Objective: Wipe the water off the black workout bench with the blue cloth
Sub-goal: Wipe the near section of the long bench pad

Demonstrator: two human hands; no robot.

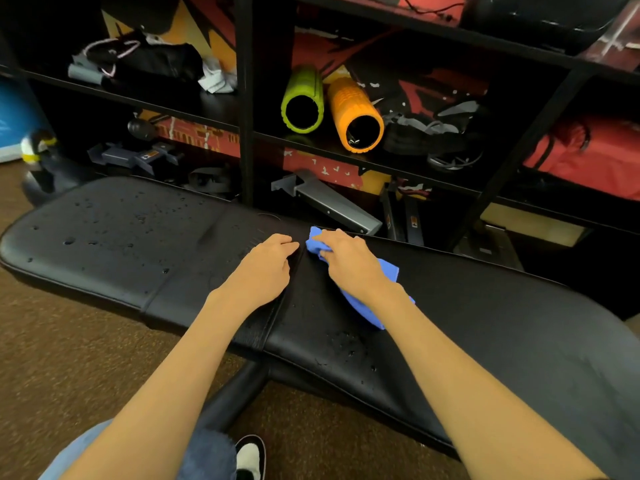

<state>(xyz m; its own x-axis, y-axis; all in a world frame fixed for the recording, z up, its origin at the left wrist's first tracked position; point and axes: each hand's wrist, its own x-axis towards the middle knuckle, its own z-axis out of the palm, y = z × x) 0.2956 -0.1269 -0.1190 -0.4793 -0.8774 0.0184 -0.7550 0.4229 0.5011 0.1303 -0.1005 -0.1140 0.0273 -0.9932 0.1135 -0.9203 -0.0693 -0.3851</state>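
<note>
The black workout bench (502,327) runs across the view from left to right. Water drops bead on its left pad (104,233) and on the near edge of the right pad (349,348). My right hand (346,261) presses the blue cloth (367,306) onto the right pad near the far edge, with the cloth bunched under the fingers and trailing back under my wrist. My left hand (263,268) rests flat on the bench beside the seam between the pads, fingers slightly curled, holding nothing.
A black shelf unit (246,98) stands right behind the bench, holding a green foam roller (303,98), an orange foam roller (356,116), straps and metal parts. A red bag (585,150) lies at right. Brown carpet (69,358) lies below; my shoe (251,457) is near the bench leg.
</note>
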